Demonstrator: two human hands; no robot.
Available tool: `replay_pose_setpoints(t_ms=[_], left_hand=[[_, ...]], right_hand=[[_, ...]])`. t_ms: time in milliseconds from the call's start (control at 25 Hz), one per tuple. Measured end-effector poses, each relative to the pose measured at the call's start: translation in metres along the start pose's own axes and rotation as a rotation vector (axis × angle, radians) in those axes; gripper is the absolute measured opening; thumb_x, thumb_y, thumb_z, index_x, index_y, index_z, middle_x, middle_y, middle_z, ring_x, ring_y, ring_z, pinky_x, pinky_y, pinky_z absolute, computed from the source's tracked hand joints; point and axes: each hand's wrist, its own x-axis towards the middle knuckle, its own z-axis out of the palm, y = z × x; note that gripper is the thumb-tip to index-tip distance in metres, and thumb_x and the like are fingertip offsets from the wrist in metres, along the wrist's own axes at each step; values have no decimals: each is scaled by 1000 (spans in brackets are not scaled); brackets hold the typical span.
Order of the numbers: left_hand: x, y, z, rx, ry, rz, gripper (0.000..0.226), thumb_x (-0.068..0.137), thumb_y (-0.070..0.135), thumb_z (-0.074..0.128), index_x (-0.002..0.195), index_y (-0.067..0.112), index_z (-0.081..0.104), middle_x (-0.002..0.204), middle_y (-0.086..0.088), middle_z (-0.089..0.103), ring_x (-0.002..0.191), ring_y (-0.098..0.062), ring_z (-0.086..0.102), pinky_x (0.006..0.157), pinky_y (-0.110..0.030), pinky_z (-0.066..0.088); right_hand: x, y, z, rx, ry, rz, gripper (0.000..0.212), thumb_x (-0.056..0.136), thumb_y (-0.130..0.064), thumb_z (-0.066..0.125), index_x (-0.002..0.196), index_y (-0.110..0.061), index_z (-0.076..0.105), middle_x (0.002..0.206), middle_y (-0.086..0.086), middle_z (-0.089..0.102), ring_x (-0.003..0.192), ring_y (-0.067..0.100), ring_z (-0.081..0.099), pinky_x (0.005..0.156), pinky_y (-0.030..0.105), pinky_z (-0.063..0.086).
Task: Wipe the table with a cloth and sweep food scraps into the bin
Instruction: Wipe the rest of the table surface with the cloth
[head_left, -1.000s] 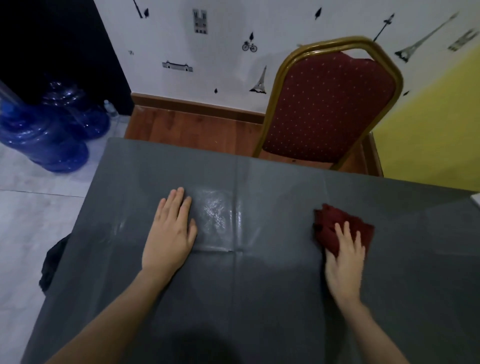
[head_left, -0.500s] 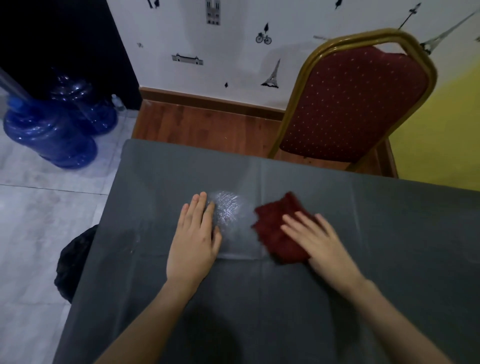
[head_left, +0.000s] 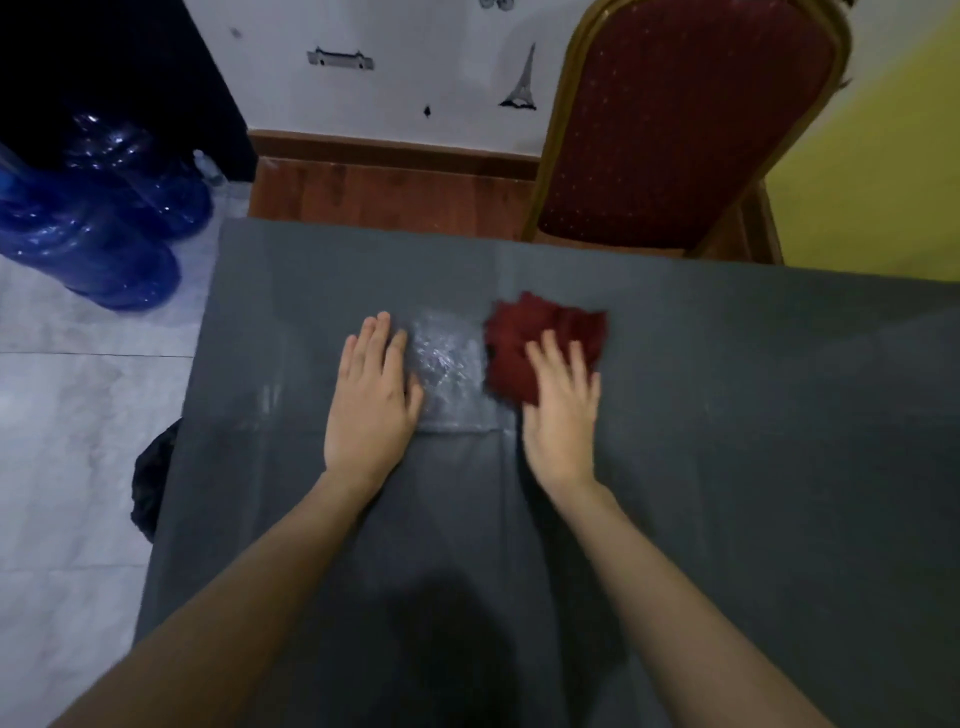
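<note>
The left hand lies flat on the table, fingers straight and together, holding nothing. The right hand presses straight, spread fingers on the cloth, a crumpled wad with no clear long axis, under its fingertips, just right of the left hand.

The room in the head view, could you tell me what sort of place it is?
Probably a small dining room or eatery: a grey-covered table, a padded banquet chair, blue water jugs on the tiled floor, and Eiffel Tower wall stickers.
</note>
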Motion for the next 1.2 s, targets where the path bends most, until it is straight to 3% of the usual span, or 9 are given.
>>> replay_pose_setpoints(t_ms=[120,240,360,520,680,800,920,1080,1200], left_hand=[[2,-2,-1,22,-5,-5,50,93,22,38,136,-4,44,150,-23,35,142,-36,29,120,-46,18],[-3,7,-5,87,-17,27,46,94,19,36,132,-6,46,150,-25,33,142,-38,27,119,-50,17],[-27,50,-6,46,-29,95,44,93,20,40,129,-5,47,151,-25,31,143,-37,24,120,-47,12],[-87,142,26,-54,-105,177,45,91,20,40,127,-4,51,149,-24,37,141,-37,31,118,-45,15],[-130,201,45,-81,-99,-8,46,93,14,36,134,-4,47,150,-22,36,142,-34,28,118,-48,17],[-148,222,46,-36,-137,-19,49,92,16,36,135,-4,46,149,-23,36,141,-35,30,118,-46,17],[-165,229,44,31,-216,139,53,93,22,35,141,1,43,153,-17,33,144,-31,27,118,-42,14],[-175,217,35,38,-307,331,57,95,34,39,148,13,35,160,-5,20,149,-21,13,120,-39,7],[-175,213,32,30,-328,349,57,97,37,39,149,18,33,161,-2,16,149,-18,10,120,-39,9]], right_hand=[[-52,23,-17,-189,-220,-547,84,69,-3,55,147,-18,29,158,0,20,146,27,11,115,55,15],[-81,89,-45,-280,-337,-742,85,71,-8,45,150,-23,19,160,-4,11,147,22,3,118,49,8],[-90,164,-72,-331,-270,-594,88,66,-15,49,149,-26,22,159,-6,15,147,19,8,116,50,12],[-115,240,-102,-262,-104,-39,86,71,-5,64,147,-24,29,157,-5,22,145,19,16,113,56,19],[-139,243,-100,-85,-4,115,69,82,-5,54,146,-18,32,157,-1,24,145,26,16,113,58,19],[-150,216,-92,-20,-11,38,62,80,-18,43,143,-16,40,154,2,32,143,29,22,111,60,22],[-164,207,-85,-21,-134,-306,71,75,-12,56,143,-21,38,156,-2,27,145,26,17,113,57,18],[-148,260,-108,-189,-267,-715,83,67,-11,58,145,-23,34,157,-4,22,146,23,14,114,52,14],[-135,313,-135,-282,-284,-649,93,58,-9,69,144,-24,36,156,-4,26,144,21,20,113,50,17]])
